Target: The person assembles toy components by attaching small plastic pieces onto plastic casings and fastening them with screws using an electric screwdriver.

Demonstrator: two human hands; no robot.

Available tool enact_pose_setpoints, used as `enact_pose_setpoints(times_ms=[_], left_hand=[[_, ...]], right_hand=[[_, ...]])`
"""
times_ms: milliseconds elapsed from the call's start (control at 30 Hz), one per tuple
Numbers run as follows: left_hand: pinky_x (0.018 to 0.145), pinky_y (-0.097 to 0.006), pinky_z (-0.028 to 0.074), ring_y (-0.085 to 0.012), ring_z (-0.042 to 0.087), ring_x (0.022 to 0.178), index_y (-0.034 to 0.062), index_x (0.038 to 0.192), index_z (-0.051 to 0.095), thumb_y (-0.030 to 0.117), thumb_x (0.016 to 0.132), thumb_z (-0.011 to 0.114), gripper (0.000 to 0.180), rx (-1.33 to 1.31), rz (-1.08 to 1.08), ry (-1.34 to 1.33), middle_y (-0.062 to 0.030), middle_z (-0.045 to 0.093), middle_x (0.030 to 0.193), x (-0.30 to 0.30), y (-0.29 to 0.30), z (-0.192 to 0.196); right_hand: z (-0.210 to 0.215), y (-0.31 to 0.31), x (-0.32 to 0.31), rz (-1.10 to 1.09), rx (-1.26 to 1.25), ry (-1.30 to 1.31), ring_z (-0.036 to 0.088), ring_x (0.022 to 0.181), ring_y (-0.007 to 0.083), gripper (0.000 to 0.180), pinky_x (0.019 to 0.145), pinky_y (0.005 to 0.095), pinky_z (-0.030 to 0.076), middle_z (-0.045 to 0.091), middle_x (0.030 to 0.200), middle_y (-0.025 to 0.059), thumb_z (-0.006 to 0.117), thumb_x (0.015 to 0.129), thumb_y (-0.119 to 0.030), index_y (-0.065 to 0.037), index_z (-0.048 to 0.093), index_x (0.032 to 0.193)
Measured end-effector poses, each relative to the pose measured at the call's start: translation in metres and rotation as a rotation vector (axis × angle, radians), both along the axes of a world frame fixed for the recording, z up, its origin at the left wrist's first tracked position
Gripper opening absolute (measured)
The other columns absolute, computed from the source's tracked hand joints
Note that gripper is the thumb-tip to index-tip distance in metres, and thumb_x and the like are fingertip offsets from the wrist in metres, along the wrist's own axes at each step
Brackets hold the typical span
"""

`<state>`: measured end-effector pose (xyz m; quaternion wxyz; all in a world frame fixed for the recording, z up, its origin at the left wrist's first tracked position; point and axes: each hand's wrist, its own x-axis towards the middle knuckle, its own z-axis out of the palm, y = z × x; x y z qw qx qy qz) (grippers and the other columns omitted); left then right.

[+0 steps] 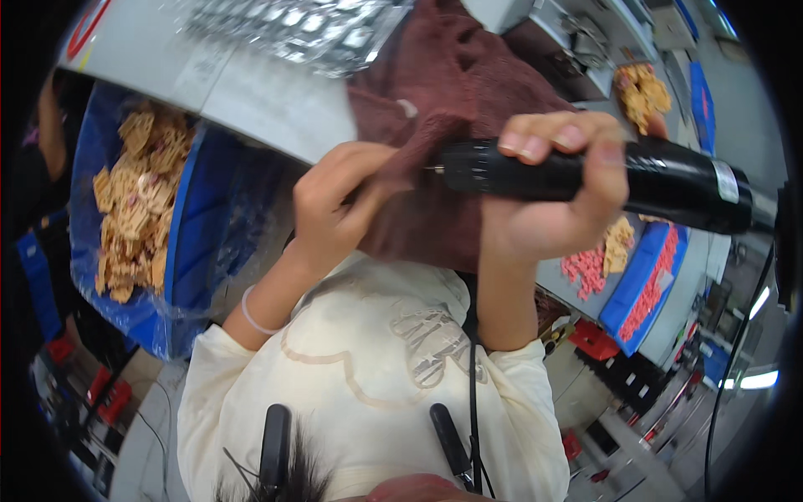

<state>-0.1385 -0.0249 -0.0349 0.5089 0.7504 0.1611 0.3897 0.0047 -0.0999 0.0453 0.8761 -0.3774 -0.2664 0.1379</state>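
My right hand is wrapped around a black electric screwdriver, held level with its bit pointing left. The bit tip meets the fingertips of my left hand. Those fingers are pinched together on something small that they mostly hide. Both hands are over a maroon towel lying on the grey worktable. A thin bracelet sits on my left wrist. The screwdriver's black cable runs off to the right.
A blue bin lined with clear plastic and holding several tan parts stands at the left. A tray of shiny metal pieces lies beyond the towel. Right of my hands are pink parts, a blue tray and more tan parts.
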Motion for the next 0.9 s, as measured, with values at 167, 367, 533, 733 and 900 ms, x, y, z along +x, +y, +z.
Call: enact_pose_setpoints(times_ms=[167, 367, 533, 733, 900], left_hand=[[0.077, -0.035, 0.053, -0.0297, 0.069, 0.086, 0.0005, 0.098, 0.07, -0.006, 0.077, 0.076, 0.022, 0.28, 0.171, 0.11, -0.0141, 0.072, 0.094, 0.004, 0.0, -0.006], [0.081, -0.035, 0.052, -0.0296, 0.066, 0.089, -0.0024, 0.105, 0.066, 0.002, 0.082, 0.077, 0.025, 0.203, 0.047, 0.243, -0.0149, 0.068, 0.099, -0.014, 0.014, -0.003], [0.088, -0.036, 0.048, -0.0263, 0.061, 0.098, -0.0039, 0.111, 0.062, 0.044, 0.098, 0.063, 0.05, 0.276, -0.037, 0.279, -0.0148, 0.063, 0.109, -0.024, 0.039, 0.026], [0.088, -0.036, 0.047, -0.0259, 0.059, 0.096, -0.0014, 0.114, 0.058, 0.024, 0.103, 0.057, 0.028, 0.326, 0.024, 0.112, -0.015, 0.063, 0.105, -0.01, 0.035, 0.033], [0.089, -0.036, 0.047, -0.0255, 0.059, 0.096, -0.0004, 0.114, 0.058, 0.01, 0.099, 0.057, 0.019, 0.381, -0.018, 0.126, -0.0143, 0.063, 0.103, 0.011, 0.025, 0.029]], right_hand=[[0.003, -0.001, 0.006, -0.15, 0.015, 0.016, 0.056, 0.053, 0.0211, 0.042, 0.053, 0.0398, 0.053, 0.054, 0.073, 0.0096, 0.053, 0.092, -0.011, -0.006, 0.042, 0.133], [0.016, -0.03, 0.046, -0.295, -0.061, 0.035, 0.058, 0.053, 0.0223, 0.064, 0.051, 0.0404, 0.054, 0.057, 0.079, 0.0113, 0.063, 0.09, -0.003, -0.009, 0.029, 0.144], [-0.009, -0.066, 0.086, -0.328, -0.291, 0.184, 0.063, 0.063, 0.022, 0.077, 0.059, 0.038, 0.056, 0.059, 0.095, 0.0128, 0.067, 0.088, 0.002, -0.007, 0.02, 0.147], [-0.045, -0.089, 0.107, -0.31, -0.667, -0.048, 0.06, 0.11, 0.0208, 0.096, 0.097, 0.0366, 0.051, 0.052, 0.126, 0.0171, 0.067, 0.088, 0.002, -0.015, 0.007, 0.16], [-0.033, -0.116, 0.127, -0.152, -0.863, -0.183, 0.058, 0.116, 0.0219, 0.081, 0.093, 0.0372, 0.052, 0.05, 0.139, 0.0119, 0.069, 0.086, -0.001, -0.007, 0.03, 0.156]])
